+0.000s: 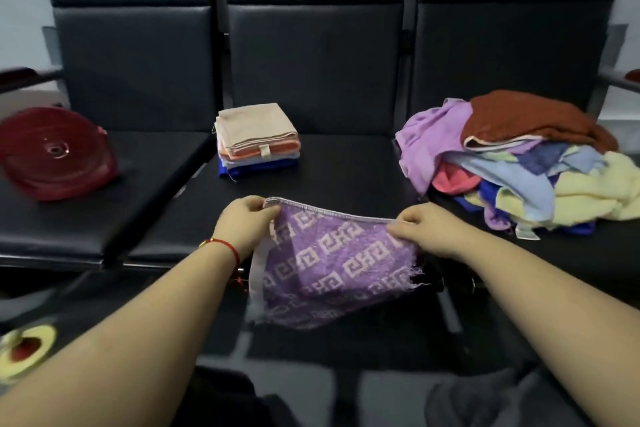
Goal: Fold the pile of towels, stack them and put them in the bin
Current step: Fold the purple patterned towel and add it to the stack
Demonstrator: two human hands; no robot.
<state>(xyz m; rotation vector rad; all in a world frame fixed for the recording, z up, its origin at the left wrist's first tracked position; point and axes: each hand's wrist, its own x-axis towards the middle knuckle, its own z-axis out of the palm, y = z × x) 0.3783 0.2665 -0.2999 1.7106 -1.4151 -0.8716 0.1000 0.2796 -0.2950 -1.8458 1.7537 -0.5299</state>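
Note:
A purple towel (332, 263) with a pale square pattern hangs over the front edge of the middle seat, doubled over. My left hand (247, 218) pinches its upper left corner and my right hand (420, 227) pinches its upper right corner, holding the top hem stretched between them. A neat stack of folded towels (256, 139), beige on top with orange, white and blue below, sits further back on the same seat. A loose pile of unfolded towels (526, 163) in rust, lilac, blue, pink and yellow covers the right seat. A dark red round bin (55, 152) lies on the left seat.
The row of black padded seats (346, 166) has high backrests behind. Gaps and metal frames separate the seats. A yellow and red object (26, 350) lies on the floor at lower left. Dark fabric shows at the bottom edge.

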